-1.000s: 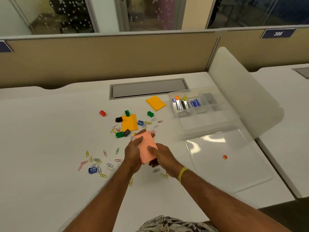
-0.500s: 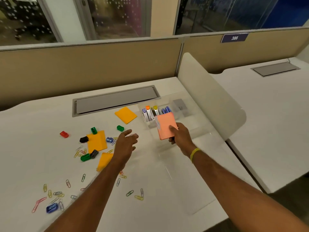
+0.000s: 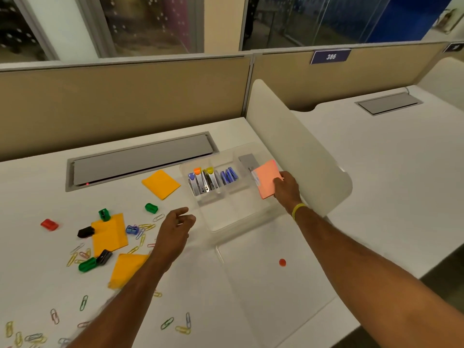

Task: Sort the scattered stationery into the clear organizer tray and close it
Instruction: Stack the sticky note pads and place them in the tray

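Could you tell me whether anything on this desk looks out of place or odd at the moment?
Yes: a small red dot lies alone on the organizer's open clear lid, away from the other stationery. Paper clips and sharpeners remain scattered on the desk, unsorted. Nothing looks damaged.

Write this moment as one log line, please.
right hand: holds pink sticky pad over organizer tray | left hand: empty, open | lid: off
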Available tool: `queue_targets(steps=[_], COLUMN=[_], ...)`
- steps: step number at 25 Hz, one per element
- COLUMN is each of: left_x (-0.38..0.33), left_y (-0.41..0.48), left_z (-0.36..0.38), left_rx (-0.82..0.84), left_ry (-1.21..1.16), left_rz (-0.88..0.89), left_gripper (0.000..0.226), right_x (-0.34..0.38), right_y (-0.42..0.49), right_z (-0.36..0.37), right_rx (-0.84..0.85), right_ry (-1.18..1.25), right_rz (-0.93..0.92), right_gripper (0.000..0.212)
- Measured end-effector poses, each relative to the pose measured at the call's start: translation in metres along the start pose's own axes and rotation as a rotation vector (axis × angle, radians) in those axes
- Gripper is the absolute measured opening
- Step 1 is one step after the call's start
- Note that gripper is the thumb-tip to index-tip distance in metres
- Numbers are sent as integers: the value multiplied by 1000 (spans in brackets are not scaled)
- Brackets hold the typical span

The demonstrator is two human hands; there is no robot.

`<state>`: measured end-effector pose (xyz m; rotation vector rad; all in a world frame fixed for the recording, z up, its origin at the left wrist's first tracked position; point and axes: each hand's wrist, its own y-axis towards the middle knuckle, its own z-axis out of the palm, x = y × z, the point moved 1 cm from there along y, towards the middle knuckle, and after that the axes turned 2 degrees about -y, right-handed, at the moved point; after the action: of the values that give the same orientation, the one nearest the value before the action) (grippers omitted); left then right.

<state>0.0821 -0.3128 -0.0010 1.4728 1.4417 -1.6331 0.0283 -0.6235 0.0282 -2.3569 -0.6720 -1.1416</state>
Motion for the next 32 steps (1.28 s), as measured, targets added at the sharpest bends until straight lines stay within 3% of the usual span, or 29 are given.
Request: queue_targets(steps=[4, 11, 15, 21, 24, 32], left_x=[1, 3, 1, -7, -7, 15], left_y=[7, 9, 5, -3, -13, -44], left_z=[9, 14, 12, 3, -8, -59], left_rx=[19, 22, 25, 32, 31, 0], left_ry=[34, 28, 31, 6, 42, 258], left_rz=[-16, -6, -8, 34, 61, 153], left_gripper=[34, 31, 34, 34, 34, 42], right_x=[-14, -14, -13, -9, -4, 16], right_y=[15, 19, 9, -7, -29, -126], right_z=[-14, -9, -13, -20, -13, 51], right_rx=[-31, 78, -77, -127, -44, 189], right_ry=[-220, -615, -994, -965, -885, -732], right_rz=[-47, -77, -245, -292, -313, -579], right_gripper=[29, 29, 27, 29, 35, 67])
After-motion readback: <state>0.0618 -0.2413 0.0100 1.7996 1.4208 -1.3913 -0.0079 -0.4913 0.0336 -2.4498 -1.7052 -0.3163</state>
